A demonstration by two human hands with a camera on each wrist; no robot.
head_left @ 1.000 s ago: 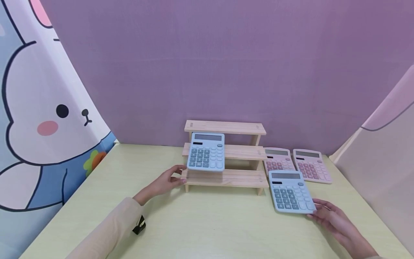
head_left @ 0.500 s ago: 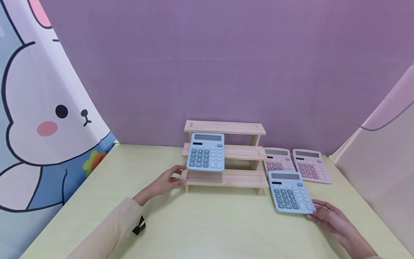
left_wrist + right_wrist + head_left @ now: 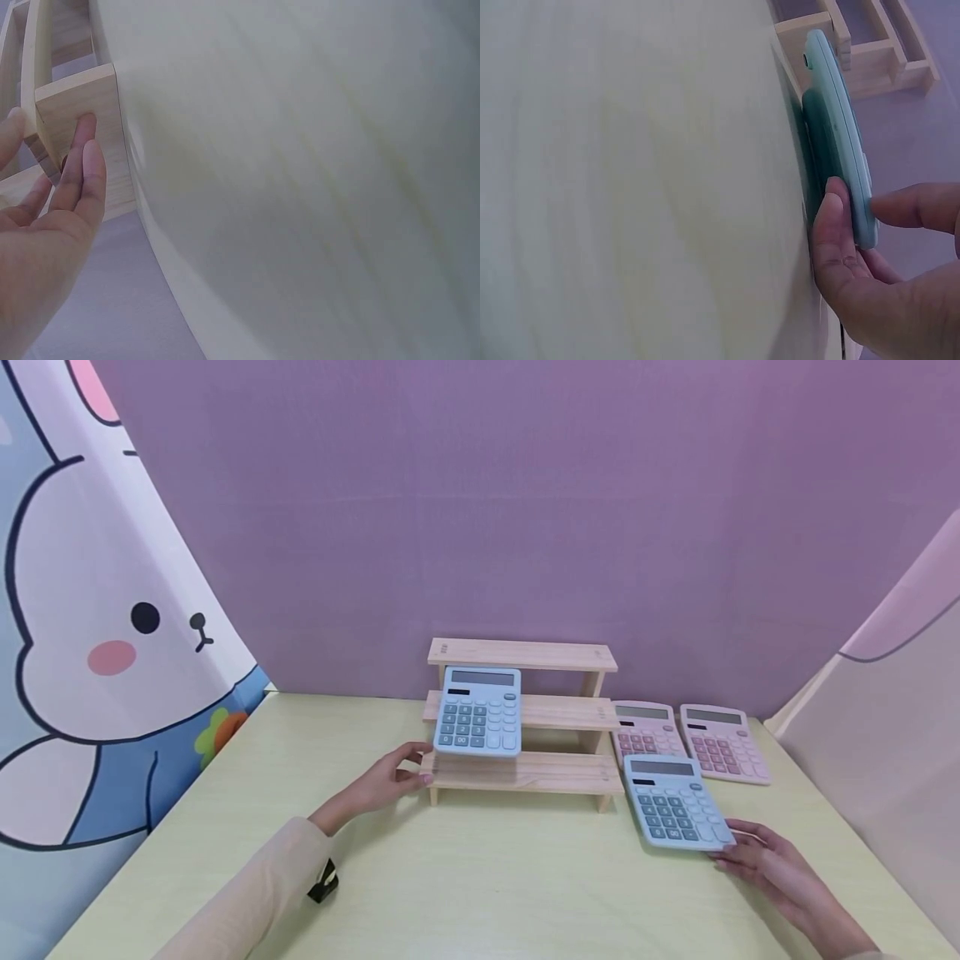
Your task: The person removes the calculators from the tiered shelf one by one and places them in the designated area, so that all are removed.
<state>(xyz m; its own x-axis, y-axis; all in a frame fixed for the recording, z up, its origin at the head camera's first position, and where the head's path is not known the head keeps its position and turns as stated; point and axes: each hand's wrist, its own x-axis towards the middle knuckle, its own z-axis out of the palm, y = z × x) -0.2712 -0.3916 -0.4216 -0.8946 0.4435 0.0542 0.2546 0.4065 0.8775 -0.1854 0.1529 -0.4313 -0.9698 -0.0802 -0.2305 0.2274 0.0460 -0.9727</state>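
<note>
Shelf (image 3: pixel 562 772) on bench (image 3: pixel 480 885), shelf calculator (image 3: pixel 478 712) on left half. Right of shelf: inner calculator (image 3: pixel 645 725), then outer calculator (image 3: pixel 726 748); held calculator (image 3: pixel 678 803) before them in right grip (image 3: pixel 776 875). Left grip (image 3: pixel 381 783) at shelf's left end.

Straight ahead of me, a plain purple backdrop (image 3: pixel 480 518) rises behind the table (image 3: pixel 495 885), turning pinker toward the upper right. The table is pale yellow-green with faint grain. On the left hangs a printed sheet (image 3: pixel 112 710) showing a big cartoon rabbit (image 3: pixel 75 585) with an orange-and-green flower (image 3: pixel 217 737). A pale sheet (image 3: pixel 892 743) closes off the right side. The light is soft.
</note>
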